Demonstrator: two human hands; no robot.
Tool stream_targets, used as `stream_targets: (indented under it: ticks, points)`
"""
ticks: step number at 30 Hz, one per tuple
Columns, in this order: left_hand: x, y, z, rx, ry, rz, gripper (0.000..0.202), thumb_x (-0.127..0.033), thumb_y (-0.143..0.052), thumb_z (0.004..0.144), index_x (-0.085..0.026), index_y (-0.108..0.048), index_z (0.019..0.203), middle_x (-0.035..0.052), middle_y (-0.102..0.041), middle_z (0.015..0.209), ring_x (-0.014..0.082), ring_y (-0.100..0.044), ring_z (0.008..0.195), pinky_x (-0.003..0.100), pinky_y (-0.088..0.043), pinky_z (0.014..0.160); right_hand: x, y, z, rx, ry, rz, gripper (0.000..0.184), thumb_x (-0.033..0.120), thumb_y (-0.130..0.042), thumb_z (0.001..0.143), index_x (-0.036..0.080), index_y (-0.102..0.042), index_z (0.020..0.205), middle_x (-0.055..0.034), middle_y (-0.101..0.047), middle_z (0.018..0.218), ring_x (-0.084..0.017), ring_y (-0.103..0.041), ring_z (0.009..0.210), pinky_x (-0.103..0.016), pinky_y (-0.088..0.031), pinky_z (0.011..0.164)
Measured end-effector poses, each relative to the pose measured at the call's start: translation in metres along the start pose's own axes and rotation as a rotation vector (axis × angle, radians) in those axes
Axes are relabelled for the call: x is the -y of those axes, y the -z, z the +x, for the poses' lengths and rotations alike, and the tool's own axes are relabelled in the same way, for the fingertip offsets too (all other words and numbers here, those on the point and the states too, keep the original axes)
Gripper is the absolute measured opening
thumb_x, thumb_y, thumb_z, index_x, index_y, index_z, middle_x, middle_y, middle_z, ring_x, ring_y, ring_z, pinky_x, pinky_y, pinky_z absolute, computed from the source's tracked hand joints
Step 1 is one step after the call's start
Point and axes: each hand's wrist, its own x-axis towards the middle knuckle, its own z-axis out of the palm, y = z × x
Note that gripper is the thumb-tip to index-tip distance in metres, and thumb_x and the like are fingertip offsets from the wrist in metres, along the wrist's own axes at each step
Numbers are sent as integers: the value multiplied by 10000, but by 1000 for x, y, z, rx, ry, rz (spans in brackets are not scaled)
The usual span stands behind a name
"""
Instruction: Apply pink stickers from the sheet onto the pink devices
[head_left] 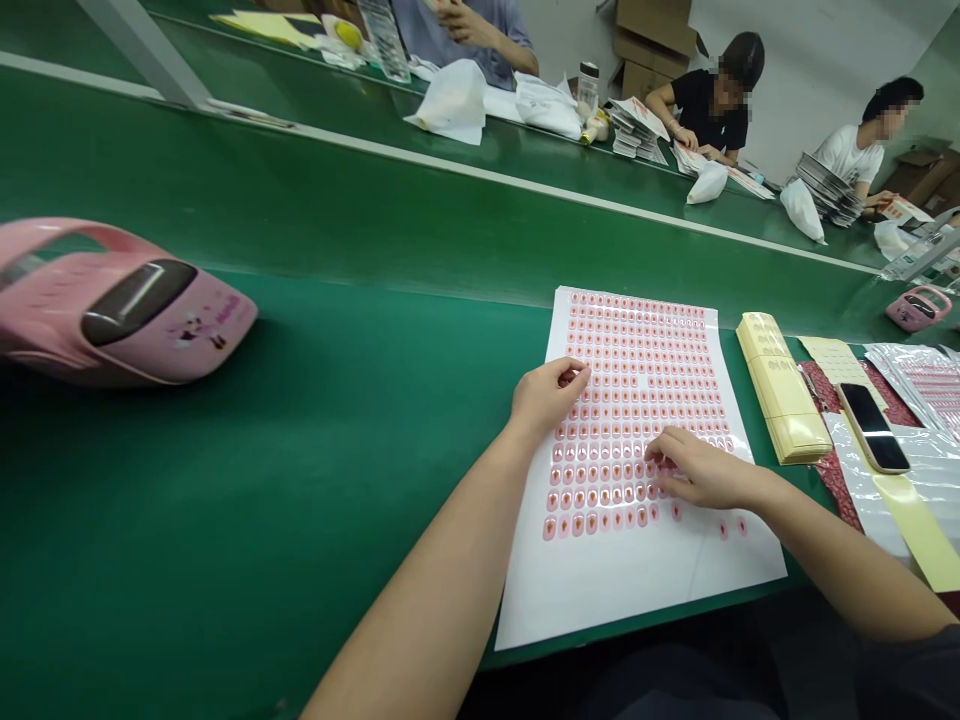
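A white sheet point(645, 560) lies on the green belt in front of me. Rows of small pink nail-shaped pieces point(607, 480) cover most of it, and its lower part is bare. My left hand point(546, 398) rests on the sheet's upper left, its fingertips curled together over the pieces. Whether they pinch one is hidden. My right hand point(701, 470) lies further right, with its fingertips down on the lower rows. Those fingers hide the pieces beneath them.
A large pink plastic case point(120, 305) sits on the belt to the left. To the right are a cream block of sheets point(780, 390), a smartphone point(874, 428) and shiny plastic film point(900, 490). Co-workers point(712, 105) sort papers and white bags along a farther green belt.
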Motion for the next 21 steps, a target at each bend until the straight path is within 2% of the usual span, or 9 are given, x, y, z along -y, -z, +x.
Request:
stream_targets:
  ticks: [3,5,6,10,15,18,21]
  points:
    - [0,0,0,1,-1,1,250,-416,-485,687,-214,-627,728,-12,-605,617,147,-532,613,243,-369,574,-7,-19,-10,-151,35,-51,634,321,-653,703,179,-377,1256,-143,-425,1280,-287,-368,1183,-472,-334,965]
    - [0,0,0,-1,-2,4,252,-418,-481,688,-216,-627,725,-13,-602,606,148,-531,608,243,-370,572,-10,-33,-12,-218,-6,-67,802,375,-687,664,176,-288,1330,-151,-329,1373,-306,-257,1272,-498,-258,1029]
    - [0,0,0,-1,-2,5,255,-420,-479,687,-216,-627,726,-13,-603,604,148,-531,607,243,-370,571,-11,-40,-12,-247,-31,-67,809,385,-676,676,169,-272,1343,-151,-318,1386,-301,-239,1285,-495,-240,1044]
    - [-2,2,-1,-4,10,16,271,-432,-474,677,-213,-627,724,-9,-615,620,149,-537,613,242,-377,577,-14,-56,-7,-356,-79,-46,650,358,-584,767,154,-318,1324,-138,-391,1356,-266,-299,1264,-470,-247,1058]
    - [-7,5,-2,-2,13,26,287,-443,-469,649,-208,-621,714,5,-631,642,167,-557,637,246,-391,592,-15,-65,-2,-401,-96,-71,524,330,-518,818,131,-387,1284,-155,-404,1356,-281,-289,1281,-498,-230,1060]
    - [-13,10,-2,-7,57,45,288,-449,-481,615,-211,-618,705,6,-637,644,182,-570,652,248,-396,592,-15,-65,0,-431,-69,-38,464,326,-474,847,142,-410,1268,-152,-436,1329,-245,-336,1260,-457,-271,1050]
    - [-22,16,0,-15,93,67,254,-437,-506,574,-229,-612,674,-11,-635,617,197,-576,665,245,-401,574,-23,-51,-6,-527,-66,18,456,336,-471,847,167,-418,1267,-134,-434,1328,-205,-369,1239,-398,-327,1022]
